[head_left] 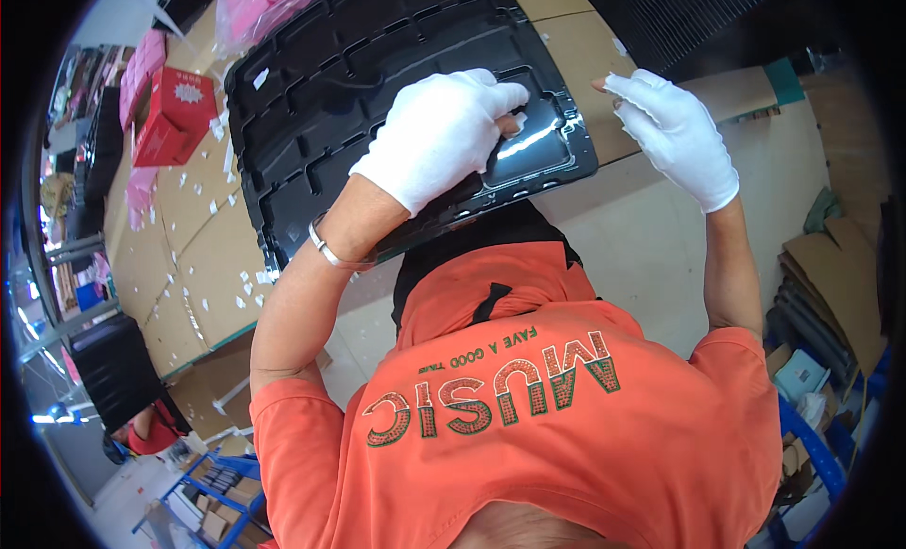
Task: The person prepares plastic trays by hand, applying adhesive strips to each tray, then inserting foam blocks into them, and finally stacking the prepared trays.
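Observation:
My left hand (436, 132), in a white glove with bare fingertips, rests over the right part of a large black plastic tray (326, 124). Its thumb and forefinger are drawn together near a shiny flat recess; whatever may be between them is too small to make out. My right hand (678, 134), gloved the same way, hovers off the tray's right edge. Its fingers are half bent, with a gap between thumb and forefinger and nothing visible in it. The tray has ridged compartments and tilts across the near edge of the worktable.
Brown cardboard (175, 257) covers the table, strewn with white scraps. A red box (176, 117) stands at the left, and pink bagged material (253, 13) lies behind the tray. A ribbed black sheet (684, 21) is at the far right. Flattened cardboard (835, 285) leans at right.

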A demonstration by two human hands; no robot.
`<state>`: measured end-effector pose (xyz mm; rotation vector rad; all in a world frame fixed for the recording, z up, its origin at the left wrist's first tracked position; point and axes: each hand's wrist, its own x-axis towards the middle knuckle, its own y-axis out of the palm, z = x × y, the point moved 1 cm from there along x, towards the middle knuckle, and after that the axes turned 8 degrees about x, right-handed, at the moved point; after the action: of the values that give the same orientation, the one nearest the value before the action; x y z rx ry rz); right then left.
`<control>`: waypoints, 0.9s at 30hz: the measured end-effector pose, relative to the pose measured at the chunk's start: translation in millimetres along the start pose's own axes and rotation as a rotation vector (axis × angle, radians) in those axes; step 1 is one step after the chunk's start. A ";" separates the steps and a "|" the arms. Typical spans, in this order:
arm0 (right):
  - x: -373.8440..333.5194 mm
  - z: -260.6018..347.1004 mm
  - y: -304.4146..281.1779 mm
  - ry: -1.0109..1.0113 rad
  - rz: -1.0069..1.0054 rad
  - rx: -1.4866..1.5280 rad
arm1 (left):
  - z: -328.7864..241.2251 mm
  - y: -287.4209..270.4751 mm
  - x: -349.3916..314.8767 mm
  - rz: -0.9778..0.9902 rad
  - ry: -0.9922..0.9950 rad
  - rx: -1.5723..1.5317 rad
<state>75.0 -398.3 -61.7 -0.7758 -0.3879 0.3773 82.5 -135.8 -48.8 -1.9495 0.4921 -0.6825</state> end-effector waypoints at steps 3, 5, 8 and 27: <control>-7.1 -15.4 3.7 -0.053 -0.038 -0.006 | -4.2 -2.8 7.6 0.219 -0.008 0.234; -8.4 -21.4 5.8 -0.050 -0.051 0.027 | -4.8 -3.3 8.8 0.234 -0.024 0.191; -8.5 -24.3 7.5 -0.052 -0.063 0.055 | 2.4 -5.2 6.4 0.218 -0.014 0.130; -7.1 -49.1 17.1 -0.082 -0.058 -0.084 | 9.3 -10.0 21.6 0.323 -0.094 -0.055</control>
<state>88.7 -419.7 -107.6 -0.8309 -0.5049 0.3404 105.5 -138.1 -37.7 -1.8855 0.7526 -0.3733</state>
